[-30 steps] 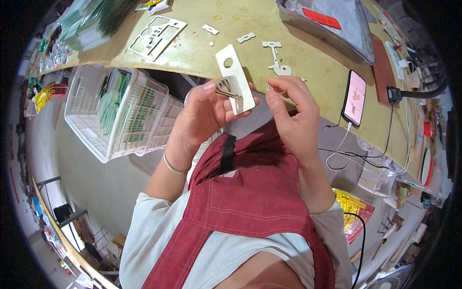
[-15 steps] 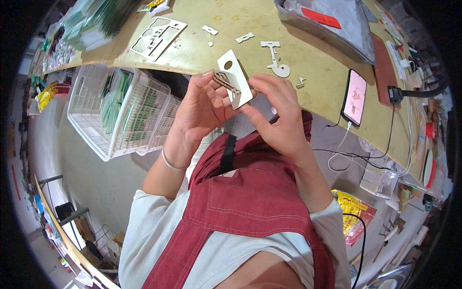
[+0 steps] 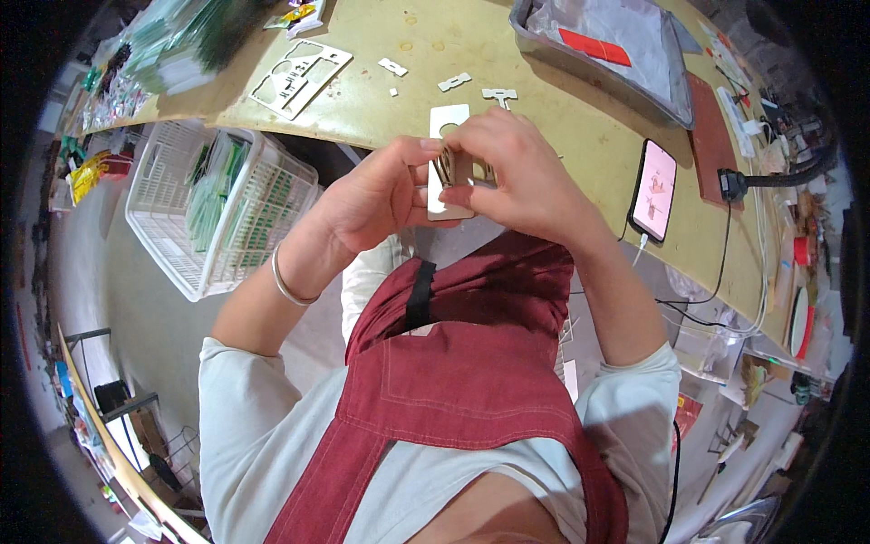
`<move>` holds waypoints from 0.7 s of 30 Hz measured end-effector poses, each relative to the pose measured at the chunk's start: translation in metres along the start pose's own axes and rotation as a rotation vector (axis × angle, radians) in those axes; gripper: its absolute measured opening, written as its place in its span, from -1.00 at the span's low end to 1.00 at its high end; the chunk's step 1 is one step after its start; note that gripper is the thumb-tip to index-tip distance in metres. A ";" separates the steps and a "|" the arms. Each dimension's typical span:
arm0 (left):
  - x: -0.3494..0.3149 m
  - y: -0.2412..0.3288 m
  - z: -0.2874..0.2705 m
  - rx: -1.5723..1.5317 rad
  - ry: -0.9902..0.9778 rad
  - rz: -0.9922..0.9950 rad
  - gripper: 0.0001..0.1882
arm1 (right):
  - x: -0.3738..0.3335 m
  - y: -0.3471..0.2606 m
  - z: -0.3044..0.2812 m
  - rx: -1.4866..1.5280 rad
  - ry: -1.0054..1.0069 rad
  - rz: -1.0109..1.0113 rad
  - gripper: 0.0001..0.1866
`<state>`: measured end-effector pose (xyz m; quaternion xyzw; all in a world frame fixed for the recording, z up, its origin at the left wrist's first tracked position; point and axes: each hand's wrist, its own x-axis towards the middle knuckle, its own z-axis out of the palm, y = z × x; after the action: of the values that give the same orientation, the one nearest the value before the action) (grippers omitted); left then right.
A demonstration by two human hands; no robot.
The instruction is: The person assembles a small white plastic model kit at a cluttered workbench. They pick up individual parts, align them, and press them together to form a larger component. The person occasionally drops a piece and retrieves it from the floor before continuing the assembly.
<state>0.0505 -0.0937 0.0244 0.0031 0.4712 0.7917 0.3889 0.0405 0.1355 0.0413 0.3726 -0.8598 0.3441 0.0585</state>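
My two hands meet over the table's near edge around a pale flat panel (image 3: pixel 447 207) with a round hole near its top. A second slotted piece stands out from it, partly covered by fingers. My left hand (image 3: pixel 376 190) grips the panel's left side, thumb on top. My right hand (image 3: pixel 521 177) pinches the standing piece at the right, its thumb and fingers closed around it. Beyond the hands lie small loose pale pieces (image 3: pixel 455 82) and a notched piece (image 3: pixel 499 94), the latter partly hidden by my right hand.
A cut-out sheet (image 3: pixel 324 62) lies at the far left of the table. At right are a phone (image 3: pixel 649 218) with a lit screen, a black cable plug (image 3: pixel 732 184) and a grey tray (image 3: pixel 681 77) holding a red piece. A white plastic basket (image 3: pixel 163 172) stands below left.
The panel has turned more upright. My right hand has moved up and left, over the standing piece, and now covers part of the table's loose pieces.
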 end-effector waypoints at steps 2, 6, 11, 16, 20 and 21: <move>-0.001 0.001 0.001 0.023 0.012 -0.010 -0.51 | 0.002 0.001 0.001 -0.052 -0.028 -0.002 -0.55; 0.011 -0.010 -0.008 0.001 0.067 0.072 -0.54 | -0.003 0.010 0.017 -0.090 0.093 -0.065 -0.51; 0.015 -0.027 0.002 -0.114 0.209 0.304 -0.40 | -0.024 0.002 0.034 -0.170 0.303 0.025 -0.45; 0.023 -0.039 0.012 -0.170 0.290 0.389 -0.32 | -0.046 0.002 0.070 -0.290 0.383 0.120 -0.49; 0.026 -0.054 0.006 -0.175 0.346 0.360 -0.53 | -0.047 0.007 0.080 -0.352 0.463 0.090 -0.61; 0.025 -0.058 0.004 -0.174 0.352 0.355 -0.54 | -0.046 0.009 0.083 -0.344 0.467 0.086 -0.62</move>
<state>0.0698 -0.0602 -0.0257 -0.0854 0.4539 0.8734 0.1547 0.0801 0.1147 -0.0426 0.2311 -0.8838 0.2717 0.3027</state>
